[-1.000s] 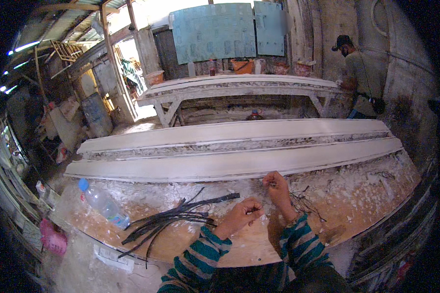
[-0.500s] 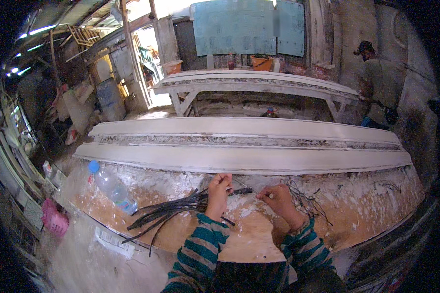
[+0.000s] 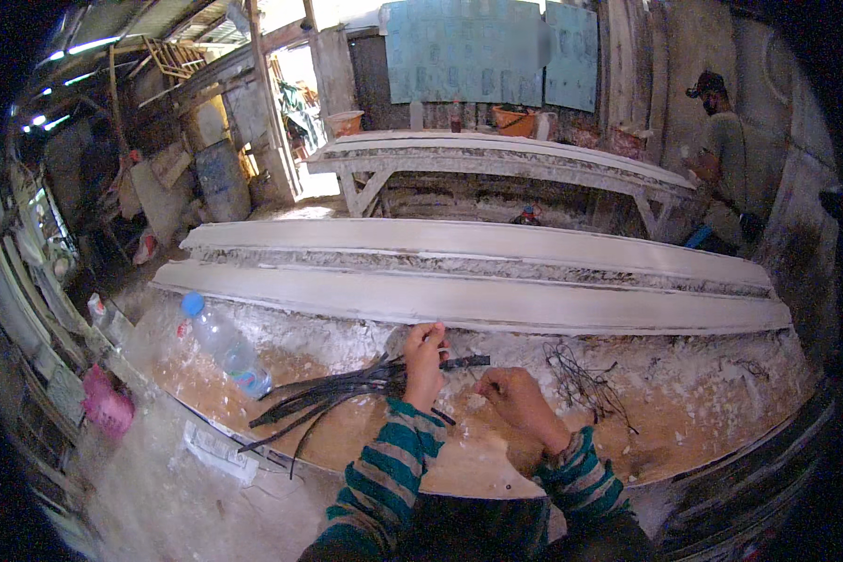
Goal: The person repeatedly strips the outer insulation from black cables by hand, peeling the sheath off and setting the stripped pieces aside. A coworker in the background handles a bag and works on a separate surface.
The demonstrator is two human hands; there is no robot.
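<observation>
My left hand (image 3: 424,363) is raised over the bench in a pinch, thumb and forefinger pressed together. What it holds, if anything, is too small to make out. Beneath and beside it lies a bundle of black flat strips (image 3: 332,391), fanned out to the left, with one end poking out to the right. My right hand (image 3: 525,405) is just right of that end, its fingers curled together and pointing left. Its fingertips hide whatever they may grip. To its right lies a loose tangle of thin black strands (image 3: 585,379).
A clear plastic bottle with a blue cap (image 3: 220,345) lies on the plaster-spattered board (image 3: 721,403). Two long white plaster mouldings (image 3: 534,292) run along the far side. Behind stands another long bench (image 3: 496,161). A person (image 3: 726,159) is at the far right.
My right hand has moved left and slightly down, closer to the left hand and the strip ends. The left hand stays pinched. The view has shifted slightly.
</observation>
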